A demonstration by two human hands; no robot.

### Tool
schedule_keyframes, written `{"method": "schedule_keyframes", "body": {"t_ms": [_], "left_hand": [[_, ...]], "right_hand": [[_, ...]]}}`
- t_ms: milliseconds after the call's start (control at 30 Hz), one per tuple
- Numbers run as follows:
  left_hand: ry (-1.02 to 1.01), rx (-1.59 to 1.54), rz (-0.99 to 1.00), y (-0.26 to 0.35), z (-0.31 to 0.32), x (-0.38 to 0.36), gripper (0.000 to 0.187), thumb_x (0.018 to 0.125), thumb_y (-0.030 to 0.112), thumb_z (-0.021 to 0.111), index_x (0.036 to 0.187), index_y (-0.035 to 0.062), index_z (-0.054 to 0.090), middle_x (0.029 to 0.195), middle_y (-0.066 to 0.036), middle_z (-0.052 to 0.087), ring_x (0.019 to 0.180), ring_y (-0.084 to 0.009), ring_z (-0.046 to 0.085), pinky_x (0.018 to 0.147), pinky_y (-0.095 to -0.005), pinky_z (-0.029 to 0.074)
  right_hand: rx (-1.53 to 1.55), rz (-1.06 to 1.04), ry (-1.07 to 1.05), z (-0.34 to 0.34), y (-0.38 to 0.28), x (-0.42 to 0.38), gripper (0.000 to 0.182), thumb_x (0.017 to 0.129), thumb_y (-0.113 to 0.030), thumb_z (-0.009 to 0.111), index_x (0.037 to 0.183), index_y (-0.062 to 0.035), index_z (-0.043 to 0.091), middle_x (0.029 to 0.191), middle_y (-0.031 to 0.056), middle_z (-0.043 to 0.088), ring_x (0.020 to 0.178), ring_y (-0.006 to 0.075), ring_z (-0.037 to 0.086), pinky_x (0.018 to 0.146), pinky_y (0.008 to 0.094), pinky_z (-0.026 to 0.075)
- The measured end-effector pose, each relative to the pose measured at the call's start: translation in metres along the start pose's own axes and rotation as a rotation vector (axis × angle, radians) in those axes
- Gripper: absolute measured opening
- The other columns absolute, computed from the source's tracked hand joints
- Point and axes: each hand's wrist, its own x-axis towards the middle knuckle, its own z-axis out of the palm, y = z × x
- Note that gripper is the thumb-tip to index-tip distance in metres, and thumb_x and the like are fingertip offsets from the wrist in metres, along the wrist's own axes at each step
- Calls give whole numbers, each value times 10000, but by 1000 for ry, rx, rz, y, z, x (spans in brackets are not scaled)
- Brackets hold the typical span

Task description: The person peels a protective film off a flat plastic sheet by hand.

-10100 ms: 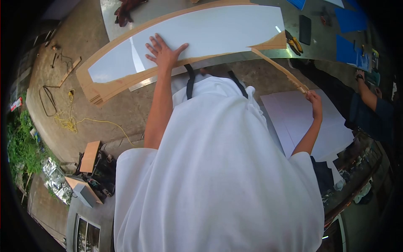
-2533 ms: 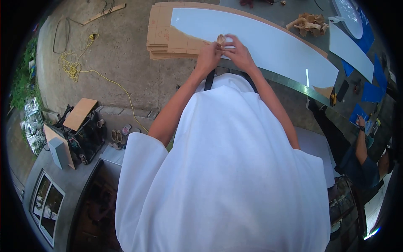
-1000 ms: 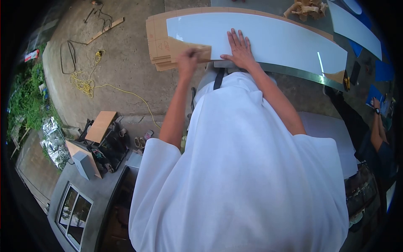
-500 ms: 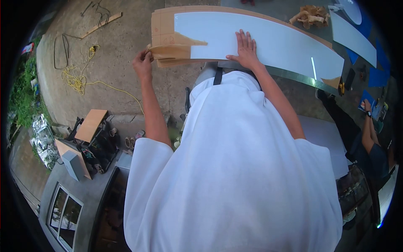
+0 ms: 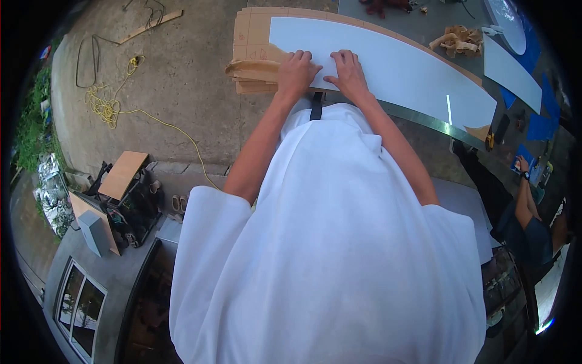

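Note:
A long white curved panel (image 5: 412, 76) lies on a brown board (image 5: 251, 27) with a grid and red marks. Brown paper (image 5: 257, 70) is partly peeled back from the panel's left end. Over the edge between paper and panel is my left hand (image 5: 296, 74), its fingers bent; whether they grip the paper is hidden. My right hand (image 5: 348, 74) rests on the white surface a little to the right, fingers apart and slightly curled, holding nothing. A small brown paper piece (image 5: 479, 131) clings to the panel's right tip.
Crumpled brown paper (image 5: 458, 41) and another white panel (image 5: 512, 73) lie at the upper right. A co-worker (image 5: 527, 218) is at the right. A yellow cord (image 5: 108, 106) runs over the ground at the left. A metal edge (image 5: 424, 118) borders the work surface.
My left hand has let go of the paper's left end and moved right onto the panel's edge. My right hand has shifted slightly left, its fingers now more bent.

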Motion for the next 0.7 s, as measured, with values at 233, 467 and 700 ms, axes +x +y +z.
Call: {"method": "schedule_keyframes", "body": {"t_ms": [233, 467, 700], "left_hand": [[-210, 137, 218, -31, 7, 17, 120, 789, 141, 636, 818, 24, 635, 845, -137, 624, 878, -319, 575, 789, -431, 462], [-208, -25, -81, -103, -82, 4, 146, 823, 143, 608, 825, -3, 615, 879, -170, 618, 867, -366, 553, 791, -447, 442], [-56, -78, -226, -102, -79, 0, 190, 801, 126, 646, 951, 12, 622, 986, -177, 619, 968, -352, 560, 860, -415, 443]], "right_hand": [[22, 33, -10, -1, 3, 1, 654, 677, -252, 808, 1220, -85, 483, 1219, 141, 453, 1158, 327, 442, 929, 439, 428], [-49, 139, -72, -12, -6, 9, 670, 654, -266, 829, 1201, -114, 472, 1198, 132, 447, 1131, 321, 458, 905, 460, 446], [-86, 124, -341, -10, -4, 37, 645, 696, -317, 798, 1201, -129, 444, 1187, 119, 457, 1124, 331, 459, 888, 460, 471]]}}
